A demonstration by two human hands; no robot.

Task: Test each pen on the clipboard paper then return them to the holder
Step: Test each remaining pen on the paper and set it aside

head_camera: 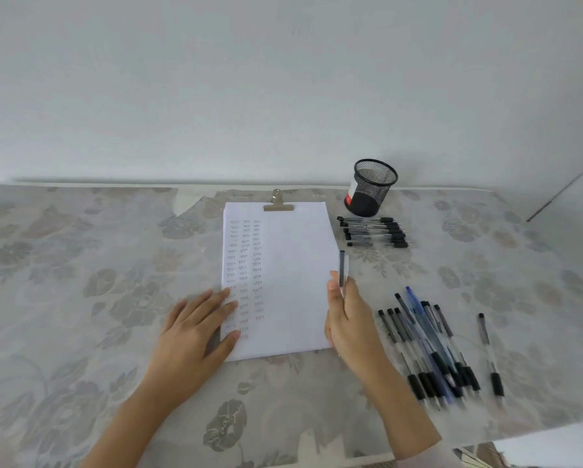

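White paper (pixel 293 275) is clipped to a clipboard by a metal clip (pixel 277 201), with columns of small ink marks down its left part. My left hand (pixel 195 329) lies flat with straight fingers on the paper's lower left edge. My right hand (pixel 345 315) grips a black pen (pixel 342 267) at the paper's right edge, its end pointing up. A black mesh holder (pixel 371 188) stands at the back right and looks empty. Several black pens (pixel 374 232) lie in a row in front of it.
A loose bunch of several black and blue pens (pixel 428 346) lies to the right of my right hand, with one single pen (pixel 490 352) further right. A floral cloth (pixel 80 282) covers the table. The wall runs close behind.
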